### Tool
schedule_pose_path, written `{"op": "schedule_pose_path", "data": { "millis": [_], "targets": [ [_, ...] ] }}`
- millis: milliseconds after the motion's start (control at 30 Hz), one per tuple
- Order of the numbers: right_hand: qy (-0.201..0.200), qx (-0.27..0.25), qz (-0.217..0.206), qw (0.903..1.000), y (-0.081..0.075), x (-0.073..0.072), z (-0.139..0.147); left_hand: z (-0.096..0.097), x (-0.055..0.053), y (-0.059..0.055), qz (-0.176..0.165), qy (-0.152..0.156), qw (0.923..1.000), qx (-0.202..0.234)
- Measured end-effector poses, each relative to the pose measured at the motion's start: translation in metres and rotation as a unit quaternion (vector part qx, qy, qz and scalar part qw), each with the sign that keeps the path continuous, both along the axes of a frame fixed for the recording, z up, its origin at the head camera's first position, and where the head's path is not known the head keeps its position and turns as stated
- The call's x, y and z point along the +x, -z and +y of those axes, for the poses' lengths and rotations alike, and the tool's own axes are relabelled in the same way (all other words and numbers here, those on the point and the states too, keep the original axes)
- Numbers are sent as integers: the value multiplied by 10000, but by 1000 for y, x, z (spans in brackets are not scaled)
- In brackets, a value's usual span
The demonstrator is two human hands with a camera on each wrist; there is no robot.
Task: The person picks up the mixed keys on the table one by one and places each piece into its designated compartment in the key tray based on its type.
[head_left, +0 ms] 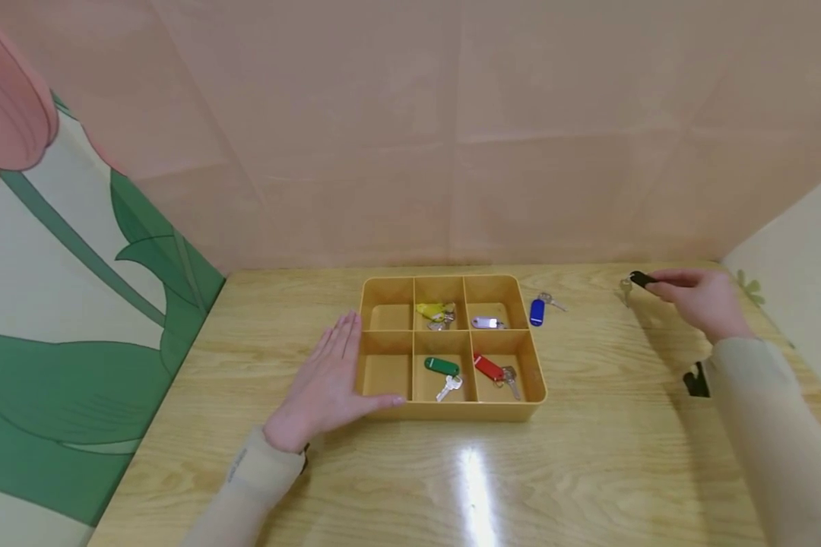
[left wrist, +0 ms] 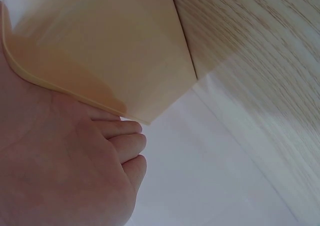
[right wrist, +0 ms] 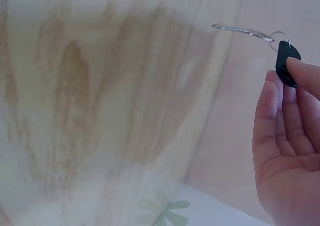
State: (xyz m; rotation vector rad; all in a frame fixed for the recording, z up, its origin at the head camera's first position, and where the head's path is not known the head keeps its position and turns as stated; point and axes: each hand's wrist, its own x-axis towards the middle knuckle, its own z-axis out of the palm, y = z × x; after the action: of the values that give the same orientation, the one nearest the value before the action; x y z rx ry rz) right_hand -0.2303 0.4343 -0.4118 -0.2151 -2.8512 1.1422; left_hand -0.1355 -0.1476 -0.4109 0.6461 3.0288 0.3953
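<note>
My left hand (head_left: 324, 387) lies against the left side of a tan divided box (head_left: 451, 412), fingers straight along its wall and thumb reaching over the front rim. Up at the far right, my right hand (head_left: 708, 300) pinches a black key tag (right wrist: 288, 63) between thumb and fingers. From the tag's ring hangs a key (right wrist: 242, 31), held above the tabletop. Inside the box lie tagged keys: a yellow tag (head_left: 429, 312) back middle, a pale tag (head_left: 484, 323) back right, a green tag (head_left: 442, 366) front middle and a red tag (head_left: 488, 367) front right.
A blue key tag (head_left: 537, 312) with its key sits on the wooden table (head_left: 588, 456) just right of the box. Behind the table rises a pinkish wall covering (head_left: 451, 152). Panels with plant pictures stand at both sides, the left one (head_left: 61, 395) large and green.
</note>
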Motion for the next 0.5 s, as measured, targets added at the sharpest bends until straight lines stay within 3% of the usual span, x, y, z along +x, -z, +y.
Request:
{"op": "schedule_pose_path", "data": {
  "millis": [500],
  "targets": [
    [49,-179,-145,9997,-20,4,-11,0,0,0,-20,-2,10000,-17]
  ]
}}
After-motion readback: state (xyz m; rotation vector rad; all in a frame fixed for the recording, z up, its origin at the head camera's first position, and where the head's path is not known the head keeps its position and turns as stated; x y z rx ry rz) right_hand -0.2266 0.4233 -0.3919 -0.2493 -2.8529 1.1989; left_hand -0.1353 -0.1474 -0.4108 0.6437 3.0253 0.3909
